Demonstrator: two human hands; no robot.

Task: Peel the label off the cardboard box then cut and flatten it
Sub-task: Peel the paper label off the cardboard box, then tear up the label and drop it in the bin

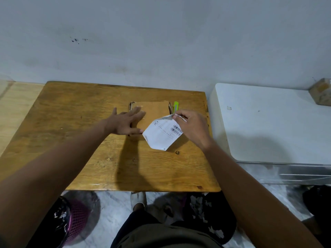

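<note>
A brown cardboard box (154, 111) lies on the wooden table (75, 108), near its far middle. My left hand (128, 122) presses flat on the box's left part, fingers straight. My right hand (192, 127) pinches the top corner of a white label (161, 136) with a barcode. The label curls up and away from the box's near right corner; I cannot tell whether its lower edge still sticks. A green utility knife (176, 107) lies just right of the box.
A white low cabinet (268, 122) stands to the right of the table, with a small box (321, 92) at its far corner. A wall runs close behind the table. Below the near edge are a purple mesh basket (78, 219) and paper scraps (202, 208) on the floor.
</note>
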